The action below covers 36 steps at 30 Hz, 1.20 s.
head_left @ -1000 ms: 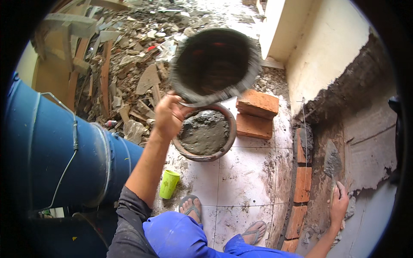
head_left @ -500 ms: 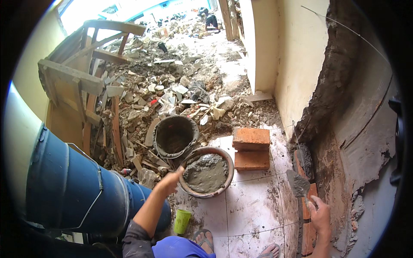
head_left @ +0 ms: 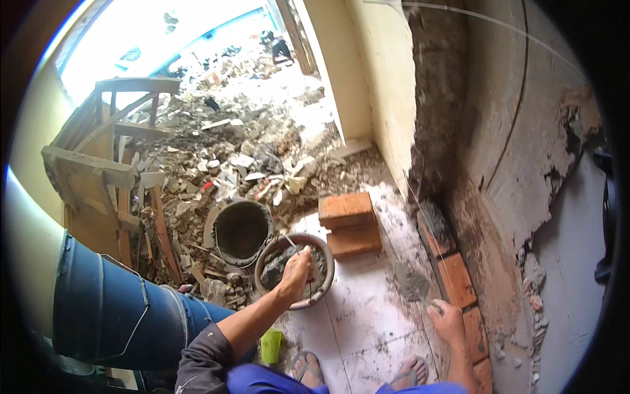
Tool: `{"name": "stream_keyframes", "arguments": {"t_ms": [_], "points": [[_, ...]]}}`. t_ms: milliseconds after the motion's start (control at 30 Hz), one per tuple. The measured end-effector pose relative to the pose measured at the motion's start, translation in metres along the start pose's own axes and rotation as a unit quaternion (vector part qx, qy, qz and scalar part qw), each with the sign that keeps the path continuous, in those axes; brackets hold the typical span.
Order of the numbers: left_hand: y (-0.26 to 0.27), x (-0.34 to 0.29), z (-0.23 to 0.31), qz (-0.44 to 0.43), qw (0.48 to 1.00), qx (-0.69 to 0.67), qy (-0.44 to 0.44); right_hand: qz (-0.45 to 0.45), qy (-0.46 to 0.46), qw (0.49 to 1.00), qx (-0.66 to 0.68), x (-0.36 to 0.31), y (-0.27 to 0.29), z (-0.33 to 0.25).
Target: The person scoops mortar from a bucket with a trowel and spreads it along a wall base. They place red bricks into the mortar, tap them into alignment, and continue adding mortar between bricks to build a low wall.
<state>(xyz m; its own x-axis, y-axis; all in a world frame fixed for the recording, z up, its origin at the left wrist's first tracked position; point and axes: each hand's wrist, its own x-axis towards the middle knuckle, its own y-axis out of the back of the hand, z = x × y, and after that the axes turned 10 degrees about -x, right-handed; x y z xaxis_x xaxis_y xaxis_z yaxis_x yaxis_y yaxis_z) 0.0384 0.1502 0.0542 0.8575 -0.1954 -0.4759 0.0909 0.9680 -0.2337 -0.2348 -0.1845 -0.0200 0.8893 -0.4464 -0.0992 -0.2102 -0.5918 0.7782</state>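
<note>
The mortar bowl (head_left: 331, 268) stands by the left edge of the tiled floor (head_left: 354, 318), seemingly for easy reach by the left hand (head_left: 297, 270), closed around an unclear thin object (head_left: 289, 240), while the right hand (head_left: 449, 320) grips the trowel (head_left: 411, 282), apparently by its handle.

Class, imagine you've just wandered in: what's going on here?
The left hand is over a round basin of grey mortar; it seems to grip something, though what is unclear. The right hand holds a trowel, its blade over the pale tiled floor beside a row of bricks along the wall. A short stack of bricks sits just beyond the basin to the right, and a dark bucket stands beyond it to the left, by the rubble.
</note>
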Motion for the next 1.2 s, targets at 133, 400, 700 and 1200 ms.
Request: {"name": "stream_keyframes", "arguments": {"t_ms": [133, 400, 700, 1200], "points": [[-0.016, -0.023, -0.015, -0.07, 0.997, -0.022, 0.017, -0.018, -0.01, 0.999, 0.032, -0.018, -0.015, 0.012], [-0.052, -0.053, -0.032, -0.313, 0.942, 0.014, 0.121, 0.011, -0.021, 0.999, 0.036, -0.038, 0.004, -0.013], [-0.013, 0.023, -0.069, -0.16, 0.959, 0.232, 0.013, -0.039, 0.113, 0.976, -0.181, -0.028, 0.065, -0.052], [-0.005, 0.009, -0.098, -0.159, 0.95, 0.243, 0.115, -0.294, 0.092, 0.949, -0.071, -0.002, -0.005, -0.083]]}}
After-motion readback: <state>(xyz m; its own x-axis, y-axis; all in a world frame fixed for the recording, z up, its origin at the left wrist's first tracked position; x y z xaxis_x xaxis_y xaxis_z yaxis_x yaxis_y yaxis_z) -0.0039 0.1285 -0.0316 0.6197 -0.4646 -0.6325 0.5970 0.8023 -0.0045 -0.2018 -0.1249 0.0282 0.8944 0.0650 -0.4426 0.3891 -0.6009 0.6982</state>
